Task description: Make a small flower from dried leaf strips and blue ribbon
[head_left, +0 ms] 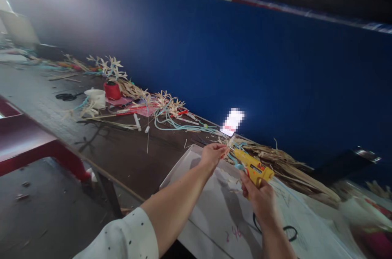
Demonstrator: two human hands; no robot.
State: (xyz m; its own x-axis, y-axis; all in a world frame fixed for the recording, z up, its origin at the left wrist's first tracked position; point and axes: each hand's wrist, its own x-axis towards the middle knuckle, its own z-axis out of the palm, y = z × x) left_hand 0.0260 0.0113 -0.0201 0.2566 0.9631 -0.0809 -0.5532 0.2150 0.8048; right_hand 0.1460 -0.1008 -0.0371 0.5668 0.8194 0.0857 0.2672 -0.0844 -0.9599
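A yellow hot glue gun (251, 165) is gripped in my right hand (260, 195), its nozzle pointing left and away from me. Just left of the nozzle tip, my left hand (212, 156) is closed in a pinch. Whatever sits between those fingertips is too small to name. Both hands are above a white board or box lid (211, 202) marked with pink writing. Pale dried strips and light-blue cord lie just beyond the fingers. Behind them a lit phone-like screen (230, 124) stands, partly blurred out.
Along the blue partition (275, 67) lie dried husk strips (281, 155), light-blue cords (171, 122) and pale husk flowers (170, 101). Farther left are a red thread spool (112, 90), a white cup (96, 98) and black scissors (66, 97). A dark red stool (33, 140) stands at the table's left edge.
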